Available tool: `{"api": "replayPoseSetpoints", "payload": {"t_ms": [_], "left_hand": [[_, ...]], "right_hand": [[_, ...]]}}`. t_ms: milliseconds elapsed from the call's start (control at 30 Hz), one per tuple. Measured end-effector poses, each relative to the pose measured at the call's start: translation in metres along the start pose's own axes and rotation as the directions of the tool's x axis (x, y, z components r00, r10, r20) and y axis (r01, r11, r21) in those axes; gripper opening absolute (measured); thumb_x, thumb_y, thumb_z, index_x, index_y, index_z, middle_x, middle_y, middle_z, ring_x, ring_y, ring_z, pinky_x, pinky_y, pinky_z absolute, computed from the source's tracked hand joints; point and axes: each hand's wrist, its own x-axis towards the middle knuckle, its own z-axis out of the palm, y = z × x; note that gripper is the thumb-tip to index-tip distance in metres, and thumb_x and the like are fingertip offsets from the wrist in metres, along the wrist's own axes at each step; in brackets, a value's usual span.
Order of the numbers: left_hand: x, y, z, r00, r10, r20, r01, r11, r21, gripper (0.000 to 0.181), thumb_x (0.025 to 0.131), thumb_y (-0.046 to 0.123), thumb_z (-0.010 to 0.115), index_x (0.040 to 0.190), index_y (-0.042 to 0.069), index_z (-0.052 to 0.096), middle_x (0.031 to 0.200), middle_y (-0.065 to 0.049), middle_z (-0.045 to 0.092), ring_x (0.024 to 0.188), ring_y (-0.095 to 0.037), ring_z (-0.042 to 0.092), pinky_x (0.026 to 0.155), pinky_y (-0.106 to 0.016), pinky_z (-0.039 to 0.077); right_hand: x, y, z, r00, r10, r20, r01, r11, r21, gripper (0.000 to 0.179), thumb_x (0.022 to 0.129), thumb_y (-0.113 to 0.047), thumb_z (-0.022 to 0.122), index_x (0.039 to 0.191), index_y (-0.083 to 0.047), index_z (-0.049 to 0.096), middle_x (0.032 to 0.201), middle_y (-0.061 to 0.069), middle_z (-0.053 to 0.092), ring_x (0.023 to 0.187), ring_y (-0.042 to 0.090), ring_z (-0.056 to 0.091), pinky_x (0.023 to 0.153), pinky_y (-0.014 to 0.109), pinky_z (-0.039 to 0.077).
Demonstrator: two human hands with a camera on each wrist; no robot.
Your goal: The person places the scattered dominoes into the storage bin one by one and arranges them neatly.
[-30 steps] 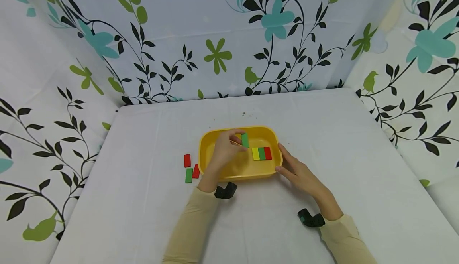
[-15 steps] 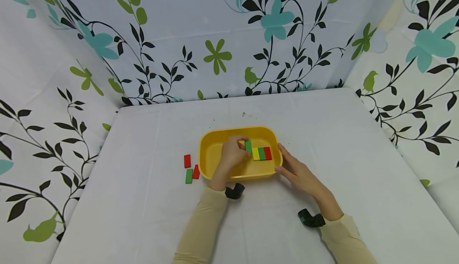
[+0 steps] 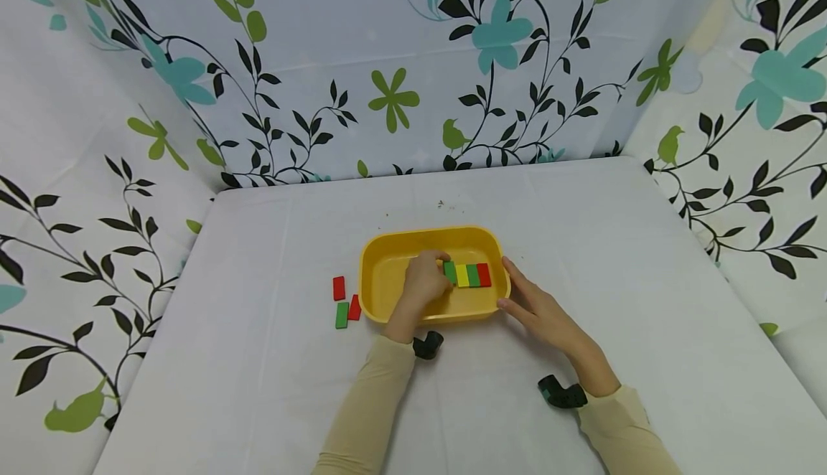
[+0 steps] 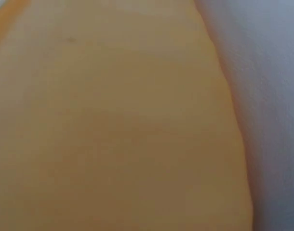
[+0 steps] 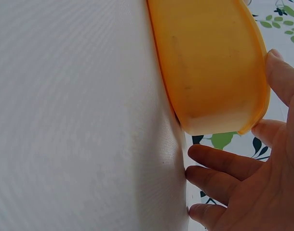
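In the head view, my left hand (image 3: 423, 281) reaches into a shallow yellow plastic tray (image 3: 426, 235) and pinches a small green block (image 3: 449, 274). That block stands at the left end of a short row, right beside a yellow block (image 3: 461, 275), then another green block (image 3: 474, 275) and a red block (image 3: 484, 275). My left fingertips are mostly hidden behind the hand. My right hand (image 3: 536, 306) rests at the tray's right end, fingers extended. In the right wrist view, its thumb and index fingertip touch the rim of the tray (image 5: 219, 62). Blurred skin fills most of the left wrist view.
Left of the tray, on the white cloth (image 3: 258, 360), lie a red block (image 3: 339, 288), a green block (image 3: 342, 315) and another red block (image 3: 354, 308) close to the tray wall. A patterned curtain (image 3: 323, 66) hangs behind and at the sides.
My left hand has moved right and toward me with the green block, bringing it down against the left end of the row. My right hand has stayed at the tray.
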Motion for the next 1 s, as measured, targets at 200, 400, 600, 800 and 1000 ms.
{"api": "replayPoseSetpoints", "payload": {"t_ms": [200, 400, 600, 800, 1000], "left_hand": [[-0.0013, 0.0018, -0.0004, 1.0, 0.008, -0.004, -0.008, 0.999, 0.052, 0.049, 0.073, 0.0, 0.079, 0.12, 0.01, 0.069, 0.122, -0.013, 0.065, 0.105, -0.03, 0.056, 0.093, -0.041, 0.047], [-0.003, 0.0029, -0.0007, 1.0, 0.005, -0.009, -0.004, 0.994, 0.106, 0.048, 0.073, 0.003, 0.081, 0.119, 0.012, 0.07, 0.122, -0.011, 0.067, 0.104, -0.03, 0.059, 0.087, -0.041, 0.05], [-0.0045, 0.0033, 0.0, 1.0, 0.019, -0.007, -0.018, 0.985, 0.174, 0.047, 0.073, 0.006, 0.081, 0.118, 0.014, 0.07, 0.121, -0.008, 0.068, 0.102, -0.028, 0.061, 0.083, -0.04, 0.051], [-0.0055, 0.0022, 0.0016, 0.999, 0.033, -0.002, -0.031, 0.971, 0.239, 0.045, 0.075, 0.008, 0.081, 0.118, 0.015, 0.071, 0.118, -0.006, 0.069, 0.096, -0.027, 0.061, 0.078, -0.038, 0.052], [-0.0061, 0.0033, 0.0017, 0.999, 0.032, -0.004, -0.03, 0.966, 0.258, 0.045, 0.075, 0.009, 0.08, 0.119, 0.016, 0.071, 0.119, -0.005, 0.069, 0.096, -0.026, 0.062, 0.075, -0.038, 0.052]], "right_hand": [[0.0005, -0.0004, -0.0003, 1.0, 0.003, 0.001, -0.003, 1.0, 0.0, 0.076, 0.099, -0.038, 0.055, 0.159, -0.025, 0.009, 0.163, 0.01, 0.016, 0.149, 0.037, 0.02, 0.114, 0.059, 0.024], [0.0001, -0.0014, -0.0006, 1.0, -0.002, -0.001, 0.002, 1.0, 0.004, 0.076, 0.099, -0.037, 0.055, 0.158, -0.025, 0.009, 0.163, 0.01, 0.016, 0.149, 0.037, 0.02, 0.115, 0.059, 0.023], [-0.0006, -0.0009, -0.0004, 1.0, 0.003, -0.001, -0.003, 1.0, 0.013, 0.075, 0.099, -0.036, 0.054, 0.158, -0.026, 0.009, 0.163, 0.01, 0.016, 0.149, 0.037, 0.019, 0.115, 0.06, 0.022], [-0.0003, 0.0006, 0.0004, 1.0, 0.008, 0.002, -0.008, 1.0, 0.014, 0.075, 0.1, -0.037, 0.054, 0.158, -0.027, 0.008, 0.164, 0.01, 0.015, 0.149, 0.037, 0.019, 0.115, 0.06, 0.022], [0.0, 0.0005, 0.0005, 1.0, 0.009, 0.001, -0.009, 1.0, 0.01, 0.076, 0.099, -0.038, 0.054, 0.158, -0.027, 0.008, 0.164, 0.009, 0.015, 0.149, 0.037, 0.019, 0.115, 0.06, 0.022]]}}
